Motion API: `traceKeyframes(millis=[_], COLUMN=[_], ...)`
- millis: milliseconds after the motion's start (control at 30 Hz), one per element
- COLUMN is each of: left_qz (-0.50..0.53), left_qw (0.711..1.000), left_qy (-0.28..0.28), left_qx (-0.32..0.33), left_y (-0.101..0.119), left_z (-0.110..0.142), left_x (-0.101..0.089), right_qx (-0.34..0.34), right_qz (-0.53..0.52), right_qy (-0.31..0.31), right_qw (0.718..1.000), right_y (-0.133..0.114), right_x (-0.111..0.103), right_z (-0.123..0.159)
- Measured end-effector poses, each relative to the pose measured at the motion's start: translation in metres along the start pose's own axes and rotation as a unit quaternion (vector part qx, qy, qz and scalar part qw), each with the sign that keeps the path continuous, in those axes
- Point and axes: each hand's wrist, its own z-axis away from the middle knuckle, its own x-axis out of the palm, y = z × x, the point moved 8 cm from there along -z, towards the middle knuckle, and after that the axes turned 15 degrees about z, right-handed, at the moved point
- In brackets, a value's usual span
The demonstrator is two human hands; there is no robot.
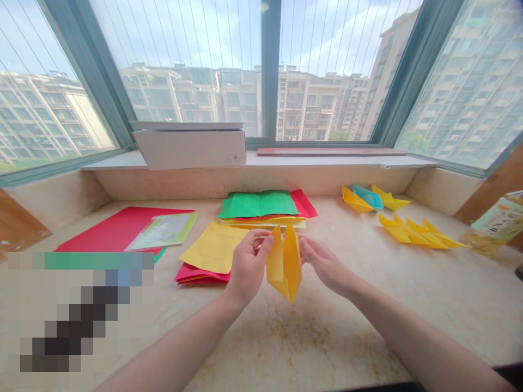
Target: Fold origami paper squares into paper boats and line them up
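A yellow folded paper (292, 261), with two upright flaps meeting in a point at the bottom, is held up over the counter. My left hand (250, 264) pinches its left side between thumb and fingers. On the opposite side my right hand (324, 262) grips the edge, its fingertips partly hidden behind the paper. Just left of my left hand lies a stack of yellow sheets (214, 245) over red sheets (203, 274). Behind the hands are creased green sheets (261, 204) on top of red and yellow ones.
Several folded yellow paper boats (417, 231) and a blue one (369, 197) stand at the right, near a clear bottle (500, 220). Red sheets (110, 228) and a clear packet (163, 231) lie left. A white box (192, 147) sits on the window ledge. Part of the lower left is pixelated.
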Motion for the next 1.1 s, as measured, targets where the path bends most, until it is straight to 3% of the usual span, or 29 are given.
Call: traceKeyframes(millis=[67,167,300,367,600,833,933,1100], left_qz=[0.008,0.001,0.002,-0.017,-0.106,-0.114,-0.123,-0.099], left_qw=[1.000,1.000,0.992,0.989,0.993,0.987,0.987,0.987], left_qy=[0.002,-0.016,-0.097,-0.122,-0.040,-0.106,-0.103,-0.120], left_qx=[-0.001,-0.024,-0.079,-0.077,-0.028,-0.036,-0.027,-0.041], left_y=[0.000,-0.004,-0.016,-0.018,-0.012,-0.011,-0.007,-0.008], left_z=[0.001,0.004,0.009,0.010,0.006,0.009,0.008,0.009], left_x=[0.000,0.004,0.019,0.022,0.008,0.016,0.014,0.017], right_qx=[0.017,0.054,0.077,0.078,0.040,0.050,0.055,0.084], right_qz=[-0.033,-0.083,-0.096,-0.093,-0.110,-0.029,-0.004,0.044], right_qy=[-0.008,0.037,0.079,0.078,0.018,0.006,-0.007,0.058], right_qw=[0.999,0.994,0.989,0.990,0.993,0.998,0.998,0.994], right_y=[0.004,0.014,0.023,0.023,0.013,0.017,0.014,0.017], right_x=[0.005,0.002,-0.007,-0.008,0.008,0.004,0.004,-0.011], right_z=[0.000,0.001,0.002,0.002,0.001,0.002,0.003,0.004])
